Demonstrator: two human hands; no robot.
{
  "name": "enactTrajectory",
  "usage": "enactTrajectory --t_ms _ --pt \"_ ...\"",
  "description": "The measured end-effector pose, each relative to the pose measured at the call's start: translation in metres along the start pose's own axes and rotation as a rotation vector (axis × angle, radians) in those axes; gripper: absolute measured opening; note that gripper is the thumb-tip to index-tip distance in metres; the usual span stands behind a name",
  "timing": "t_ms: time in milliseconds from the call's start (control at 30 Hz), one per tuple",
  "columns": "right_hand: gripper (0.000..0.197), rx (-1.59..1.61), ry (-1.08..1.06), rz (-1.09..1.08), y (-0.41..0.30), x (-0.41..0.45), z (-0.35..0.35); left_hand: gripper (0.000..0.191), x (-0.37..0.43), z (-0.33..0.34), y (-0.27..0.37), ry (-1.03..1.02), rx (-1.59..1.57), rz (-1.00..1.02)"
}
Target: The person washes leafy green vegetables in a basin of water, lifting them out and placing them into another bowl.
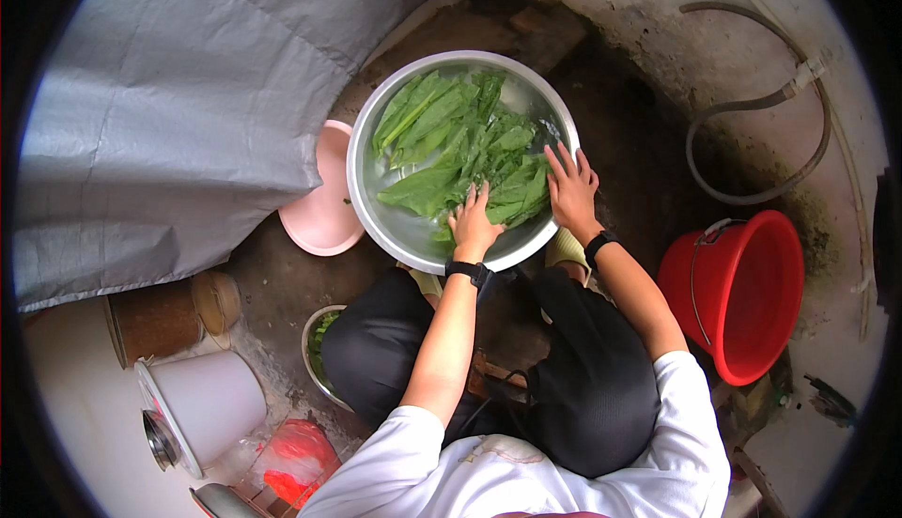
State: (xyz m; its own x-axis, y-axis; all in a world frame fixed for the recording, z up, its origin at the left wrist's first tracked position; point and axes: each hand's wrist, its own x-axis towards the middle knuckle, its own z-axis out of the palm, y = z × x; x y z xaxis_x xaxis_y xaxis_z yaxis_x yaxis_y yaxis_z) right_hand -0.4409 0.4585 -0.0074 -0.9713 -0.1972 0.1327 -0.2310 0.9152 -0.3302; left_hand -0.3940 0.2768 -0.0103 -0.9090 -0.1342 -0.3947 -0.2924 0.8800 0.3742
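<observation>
A large round metal basin (358,187) stands on the floor before me, holding water and a heap of long green leafy vegetables (451,137). My left hand (476,222) rests on the leaves near the basin's front edge, fingers spread and pointing away from me. At the right inner side of the basin, my right hand (572,190) lies over the rim, its fingertips reaching towards the leaves. Neither hand visibly grips anything. The undersides of both hands are hidden.
A pink plastic basin (328,215) sits left of the metal one, partly under a grey sheet (197,109). A bowl of greens (315,370) is beside my left knee. To the right are a red bucket (694,285) and a hose (694,159) against the wall. A whitish bucket (211,398) stands lower left.
</observation>
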Motion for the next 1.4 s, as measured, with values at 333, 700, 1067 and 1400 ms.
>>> enactTrajectory --t_ms 333,700,1067,1400 --pt "0.044 0.010 0.033 -0.012 -0.001 0.001 -0.002 0.070 0.014 -0.031 -0.006 -0.187 -0.247 -0.001" --pt "0.049 0.034 0.043 -0.044 0.004 0.002 0.001 0.049 0.084 -0.068 -0.030 0.401 -0.359 -0.113" --pt "0.046 0.081 -0.012 -0.024 0.013 0.003 0.001 0.099 0.075 -0.056 0.010 -0.342 -0.581 0.017" --pt "0.046 0.129 0.028 -0.012 0.013 0.004 0.002 0.130 0.041 -0.045 0.030 -0.658 -0.035 0.056"
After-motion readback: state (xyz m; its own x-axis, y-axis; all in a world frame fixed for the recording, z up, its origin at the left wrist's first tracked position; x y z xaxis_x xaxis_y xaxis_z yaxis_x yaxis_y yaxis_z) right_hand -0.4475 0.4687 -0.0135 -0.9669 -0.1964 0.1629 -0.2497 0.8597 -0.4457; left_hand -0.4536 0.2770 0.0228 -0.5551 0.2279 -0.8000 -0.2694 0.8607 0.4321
